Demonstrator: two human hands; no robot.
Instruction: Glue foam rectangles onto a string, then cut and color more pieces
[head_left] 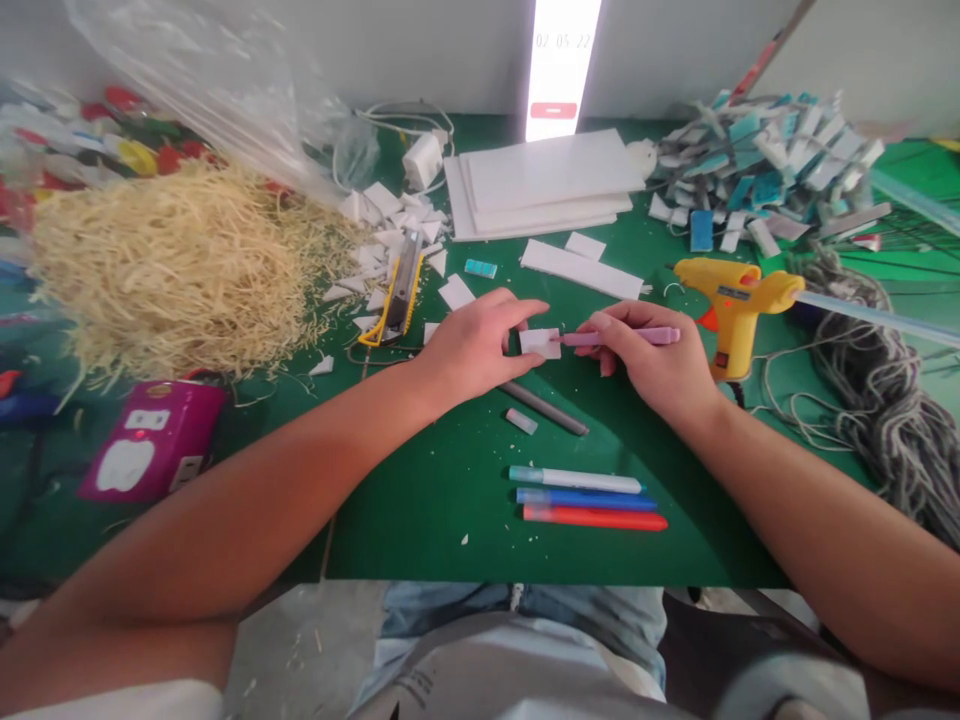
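A small white foam-board piece [537, 345] lies at the middle of the green table, pinched at its edges between the thumb and fingers of my left hand [484, 345]. My right hand [651, 362] grips a pink felt-tip pen [658, 337], its tip touching the right part of the piece. Just below are a dark grey stick [551, 408] and a small clear pen cap [522, 421]. Nearer to me, three capped pens lie side by side: a white and teal pen [589, 481], a blue pen [592, 499] and a red pen [600, 517].
Left of my hands lie a yellow utility knife [401, 285], white offcuts, a straw heap [172, 265] and a purple power box [154, 440]. White boards [551, 180] are stacked behind. At right are a yellow glue gun [731, 300], grey yarn [885, 400] and piled small pieces [765, 165].
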